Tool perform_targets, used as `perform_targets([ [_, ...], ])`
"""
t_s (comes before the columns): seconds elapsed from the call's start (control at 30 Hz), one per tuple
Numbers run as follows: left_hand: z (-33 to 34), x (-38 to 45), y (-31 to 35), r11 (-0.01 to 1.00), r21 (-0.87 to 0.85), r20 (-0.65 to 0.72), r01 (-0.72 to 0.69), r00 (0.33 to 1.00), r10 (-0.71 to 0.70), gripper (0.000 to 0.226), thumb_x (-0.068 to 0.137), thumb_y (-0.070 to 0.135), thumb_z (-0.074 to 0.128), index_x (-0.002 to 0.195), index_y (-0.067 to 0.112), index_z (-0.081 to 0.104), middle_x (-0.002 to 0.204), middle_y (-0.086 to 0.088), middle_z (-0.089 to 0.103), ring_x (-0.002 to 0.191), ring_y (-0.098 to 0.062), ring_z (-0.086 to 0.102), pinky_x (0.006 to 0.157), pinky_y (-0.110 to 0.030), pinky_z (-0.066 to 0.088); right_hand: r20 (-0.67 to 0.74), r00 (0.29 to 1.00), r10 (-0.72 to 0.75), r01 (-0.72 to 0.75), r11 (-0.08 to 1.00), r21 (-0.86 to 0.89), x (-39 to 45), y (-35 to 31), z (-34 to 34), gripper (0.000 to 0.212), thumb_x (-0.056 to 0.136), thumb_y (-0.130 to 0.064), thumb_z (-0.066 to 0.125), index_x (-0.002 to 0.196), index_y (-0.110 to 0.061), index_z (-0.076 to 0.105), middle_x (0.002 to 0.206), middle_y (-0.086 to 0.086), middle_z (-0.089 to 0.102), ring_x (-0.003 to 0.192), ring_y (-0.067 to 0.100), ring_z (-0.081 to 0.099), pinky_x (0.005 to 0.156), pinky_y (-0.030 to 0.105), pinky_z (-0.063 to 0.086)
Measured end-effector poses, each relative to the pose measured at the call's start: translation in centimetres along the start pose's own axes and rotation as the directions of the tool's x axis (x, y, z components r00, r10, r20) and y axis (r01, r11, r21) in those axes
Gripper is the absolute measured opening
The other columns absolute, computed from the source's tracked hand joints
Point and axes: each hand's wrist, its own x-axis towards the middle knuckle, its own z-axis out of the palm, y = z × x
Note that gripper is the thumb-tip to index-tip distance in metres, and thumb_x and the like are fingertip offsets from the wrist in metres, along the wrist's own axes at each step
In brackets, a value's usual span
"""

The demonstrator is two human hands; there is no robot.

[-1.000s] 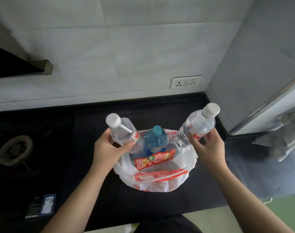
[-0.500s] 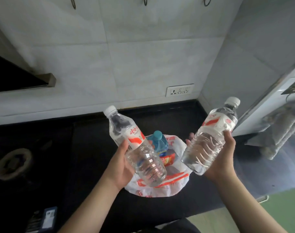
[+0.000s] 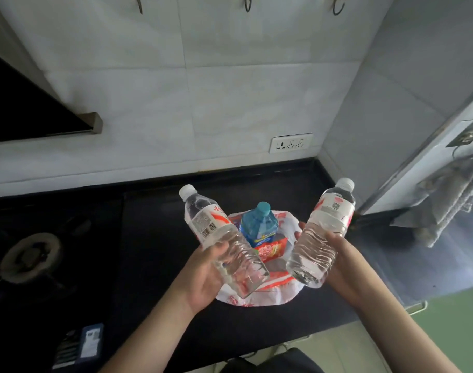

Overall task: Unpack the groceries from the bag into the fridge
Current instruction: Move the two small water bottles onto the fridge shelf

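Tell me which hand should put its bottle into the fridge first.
Probably the right hand: its water bottle is already nearest the fridge at the right edge. The left hand holds its bottle farther away, over the bag.

Two clear plastic water bottles with white caps and red-and-white labels held up above a white-and-red plastic grocery bag (image 3: pixel 259 298) on a black countertop (image 3: pixel 154 238): left bottle (image 3: pixel 221 238) gripped by the left hand (image 3: pixel 205 275), right bottle (image 3: pixel 321 235) gripped by the right hand (image 3: pixel 337 259), both tilted with caps pointing away. Inside the bag, a blue bottle with a teal cap (image 3: pixel 258 224) standing upright, a red snack packet (image 3: pixel 271 249) just in front of it. On the tiled wall behind, a white socket strip (image 3: pixel 291 143); far left, a gas burner (image 3: pixel 29 254).
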Motion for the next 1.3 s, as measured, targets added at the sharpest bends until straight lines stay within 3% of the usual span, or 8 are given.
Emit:
perform_targets([
  [0.2,-0.7,-1.2,-0.6,0.997,-0.055,0.134,-0.051,0.989,0.058,0.089,0.072,0.043,0.081,0.143,0.009,0.040,0.140,-0.023,0.050,0.128,-0.039,0.050,0.102,-0.052,0.045,-0.067,0.997,-0.035,0.032,0.999,-0.041,-0.8,0.7,0.1,0.100,0.047,-0.046,0.092,0.130,-0.008,0.050,0.119,0.015,0.065,0.102,0.033,0.067,0.078,0.045,0.054],
  [0.3,-0.6,-1.9,-0.4,0.995,-0.035,0.048,-0.093,0.994,0.095,0.095,0.066,0.043,0.085,0.143,0.010,0.040,0.138,-0.022,0.052,0.124,-0.038,0.054,0.096,-0.049,0.049,-0.069,0.994,-0.079,0.074,0.995,-0.069,-1.0,0.4,0.3,0.095,0.050,-0.045,0.090,0.128,-0.007,0.052,0.115,0.017,0.067,0.098,0.033,0.068,0.074,0.045,0.055],
  [0.4,-0.6,-2.6,0.2,0.968,0.142,-0.041,-0.205,0.976,0.213,0.089,0.063,0.034,0.087,0.139,0.019,0.042,0.131,-0.018,0.059,0.118,-0.034,0.060,0.087,-0.043,0.054,0.013,0.978,-0.210,0.206,0.940,-0.271,-1.8,-0.4,1.1,0.064,0.063,-0.034,0.081,0.118,-0.007,0.059,0.103,0.014,0.071,0.093,0.033,0.069,0.071,0.039,0.056],
  [0.57,0.3,-4.5,0.8,0.669,0.674,-0.113,-0.313,0.852,0.512,0.072,0.060,0.028,0.088,0.122,0.027,0.052,0.112,0.007,0.069,0.105,-0.011,0.067,0.083,-0.032,0.057,0.124,0.943,-0.309,0.324,0.771,-0.548,-2.6,-1.2,1.4,0.059,0.066,-0.033,0.080,0.118,-0.014,0.058,0.107,0.009,0.072,0.097,0.029,0.070,0.080,0.043,0.057],
  [0.77,2.9,-7.4,-0.1,0.404,0.891,-0.139,-0.210,0.719,0.681,0.062,0.060,0.027,0.090,0.111,0.031,0.056,0.100,0.016,0.070,0.094,0.003,0.066,0.074,-0.013,0.051,0.179,0.908,-0.380,0.386,0.587,-0.712,-3.6,-1.3,0.0,0.064,0.064,-0.036,0.086,0.119,-0.024,0.055,0.107,-0.003,0.071,0.095,0.012,0.069,0.082,0.043,0.057],
  [0.97,6.7,-9.7,-4.0,0.467,0.858,-0.220,-0.212,0.670,0.709,0.062,0.061,0.019,0.090,0.113,0.030,0.058,0.105,0.012,0.072,0.099,-0.007,0.068,0.084,-0.031,0.054,0.323,0.878,-0.354,0.473,0.538,-0.698,-5.7,-2.1,-1.5,0.065,0.065,-0.037,0.079,0.124,-0.029,0.052,0.112,-0.012,0.067,0.099,0.001,0.065,0.079,0.024,0.056],
  [1.17,9.2,-12.6,-7.8,0.486,0.864,-0.324,-0.135,0.590,0.740,0.059,0.063,0.007,0.088,0.110,0.027,0.060,0.101,0.017,0.072,0.094,-0.002,0.068,0.075,-0.014,0.051,0.416,0.852,-0.318,0.522,0.570,-0.635,-6.9,-0.8,-2.8,0.061,0.072,-0.023,0.082,0.124,-0.027,0.051,0.109,-0.015,0.067,0.099,-0.002,0.064,0.076,0.012,0.050],
  [1.3,9.7,-15.2,-9.8,0.491,0.870,-0.398,-0.043,0.525,0.752,0.057,0.061,0.013,0.090,0.107,0.030,0.060,0.098,0.017,0.072,0.091,-0.002,0.068,0.075,-0.018,0.050,0.463,0.856,-0.230,0.507,0.551,-0.663,-7.0,1.8,-3.4,0.065,0.070,-0.027,0.084,0.125,-0.026,0.050,0.113,-0.012,0.065,0.104,0.003,0.063,0.084,0.019,0.052],
])
